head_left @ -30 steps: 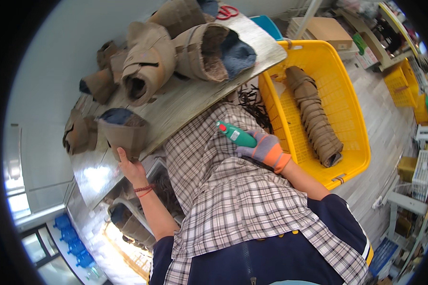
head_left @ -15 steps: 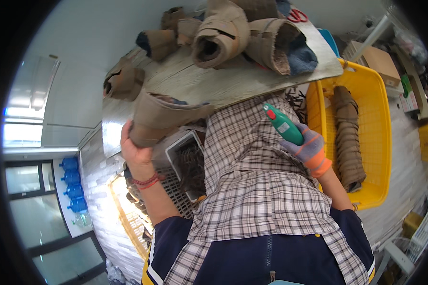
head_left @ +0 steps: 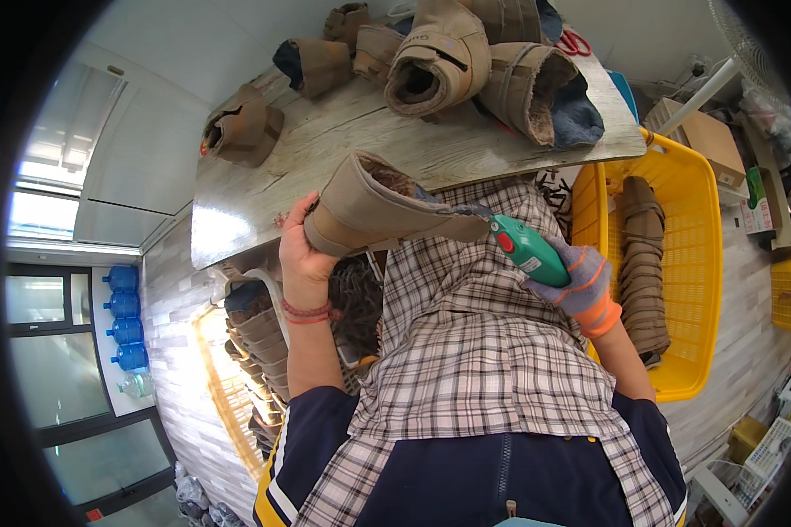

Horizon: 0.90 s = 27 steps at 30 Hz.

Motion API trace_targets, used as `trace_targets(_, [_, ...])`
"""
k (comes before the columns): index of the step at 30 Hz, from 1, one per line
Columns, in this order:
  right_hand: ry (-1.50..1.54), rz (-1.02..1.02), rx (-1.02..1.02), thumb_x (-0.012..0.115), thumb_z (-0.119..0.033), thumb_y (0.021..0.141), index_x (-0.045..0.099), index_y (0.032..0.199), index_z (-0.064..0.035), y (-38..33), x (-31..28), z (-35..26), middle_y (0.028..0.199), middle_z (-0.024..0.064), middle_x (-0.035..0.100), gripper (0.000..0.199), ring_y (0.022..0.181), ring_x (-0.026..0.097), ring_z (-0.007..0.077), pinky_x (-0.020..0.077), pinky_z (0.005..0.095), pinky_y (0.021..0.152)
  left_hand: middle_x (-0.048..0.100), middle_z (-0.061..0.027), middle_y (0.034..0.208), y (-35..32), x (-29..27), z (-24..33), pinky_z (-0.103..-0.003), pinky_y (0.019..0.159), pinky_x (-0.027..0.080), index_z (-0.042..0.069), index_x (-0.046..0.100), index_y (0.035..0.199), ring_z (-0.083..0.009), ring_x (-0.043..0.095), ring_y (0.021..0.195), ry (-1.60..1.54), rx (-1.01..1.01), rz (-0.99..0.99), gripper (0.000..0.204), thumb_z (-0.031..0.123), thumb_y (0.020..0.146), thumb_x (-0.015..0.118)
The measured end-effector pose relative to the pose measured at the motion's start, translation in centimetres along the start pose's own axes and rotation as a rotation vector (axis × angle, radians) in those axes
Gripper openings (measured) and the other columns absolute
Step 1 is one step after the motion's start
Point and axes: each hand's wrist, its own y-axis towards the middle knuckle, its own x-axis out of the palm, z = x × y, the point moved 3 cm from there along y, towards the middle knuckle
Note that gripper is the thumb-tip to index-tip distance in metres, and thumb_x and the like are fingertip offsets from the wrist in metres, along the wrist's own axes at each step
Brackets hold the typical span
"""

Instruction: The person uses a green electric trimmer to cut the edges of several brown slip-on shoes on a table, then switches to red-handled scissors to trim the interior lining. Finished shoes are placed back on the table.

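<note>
1. The left hand (head_left: 306, 250), bare, pinches the left end of the brown upper (head_left: 360, 220); most of its fingers are hidden. The gloved right hand (head_left: 580, 285) is wrapped round the green tool (head_left: 536, 255).
2. The table (head_left: 325, 140) lies ahead of the left hand, bearing more uppers (head_left: 432, 75). Its edge looks near the held upper; a forward swing could knock the two together.
3. The yellow basket (head_left: 696, 290) stands right of the right hand. An outward elbow could bump it.
4. A stack (head_left: 643, 272) of uppers lies inside it.
5. The held upper reaches from the left hand toward the right one, above the checked apron (head_left: 448, 378), fleece showing in its opening. Gripped at one end only, it could sag or twist at the other and spoil the tool's line.
6. The tool points from the right hand at the upper's far tip; whether they touch, one cannot tell. A slip could nick upper, apron or the unprotected left hand.
7. Red scissors (head_left: 575, 42) lie on the table, well ahead of the right hand.
</note>
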Motion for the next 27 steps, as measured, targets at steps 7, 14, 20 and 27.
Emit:
trace_targets(7, [-0.014,0.037,-0.086,0.084,-0.036,0.058,0.065,0.102,-0.004,-0.5,0.3,0.4,0.075,0.0078,0.065,0.058,0.061,0.06,0.0254,0.0493,0.034,0.058,0.059,-0.022,0.116,0.8,-0.1,-0.8,-0.05,0.094,0.045,-0.007,0.052,0.116,-0.0363,0.057,0.107,0.028,0.025,0.093,0.035,0.018,0.091,0.049])
trace_targets(14, [-0.031,0.088,-0.17,0.084,-0.036,0.058,0.064,0.102,-0.0034,-0.3,0.0,-0.2,0.072,0.0071,0.064,0.058,0.058,0.058,0.0237,0.0478,0.0334,0.054,0.059,-0.022,0.115,1.0,-0.1,-1.9,-0.049,0.094,0.046,-0.007,0.053,0.115,-0.0355,0.058,0.106,-0.058,-0.09,-0.039,0.034,0.017,0.09,0.05])
trace_targets(20, [0.034,0.082,-0.148,0.087,-0.031,0.055,0.063,0.105,-0.0046,-0.6,0.0,-0.3,0.073,0.009,0.063,0.061,0.061,0.059,0.0246,0.0483,0.0339,0.057,0.06,-0.0208,0.115,1.6,-1.1,-2.2,-0.048,0.094,0.046,-0.005,0.054,0.114,-0.035,0.058,0.106,-0.018,-0.062,0.074,0.031,0.016,0.091,0.049])
trace_targets(27, [0.092,0.099,-0.16,0.086,-0.031,0.055,0.062,0.107,-0.0045,-0.5,0.0,0.0,0.074,0.0095,0.063,0.062,0.062,0.059,0.0249,0.0477,0.0334,0.056,0.062,-0.0199,0.109,1.5,-1.7,-2.8,-0.048,0.09,0.048,-0.005,0.056,0.107,-0.0344,0.06,0.101,0.04,0.028,0.189,0.026,0.013,0.09,0.05])
